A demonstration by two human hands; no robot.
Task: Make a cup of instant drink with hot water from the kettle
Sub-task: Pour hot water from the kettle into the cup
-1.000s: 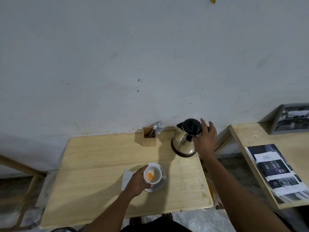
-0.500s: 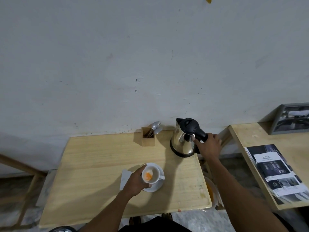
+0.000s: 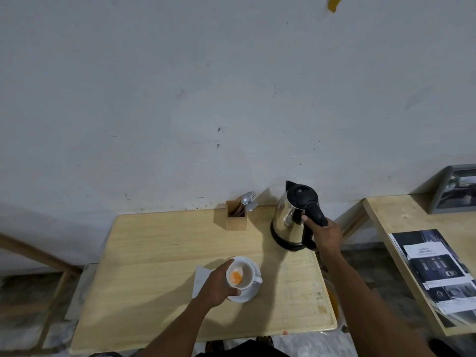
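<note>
A steel kettle [image 3: 289, 222] with a black lid and handle stands at the back right of the wooden table [image 3: 159, 253]. My right hand [image 3: 325, 234] is closed around its handle. A white cup [image 3: 244, 275] with orange powder inside sits on a white saucer [image 3: 247, 295] near the table's front. My left hand [image 3: 219, 284] grips the cup's left side.
A wooden holder [image 3: 235, 219] with spoons and a fork stands by the wall, left of the kettle. A white napkin [image 3: 201, 279] lies left of the saucer. A second table [image 3: 401, 215] at the right carries printed sheets [image 3: 438, 269] and a framed picture [image 3: 458, 190].
My right hand came from beside the kettle's lid onto the handle and closed on it. The kettle has turned a little. My left hand stays on the cup.
</note>
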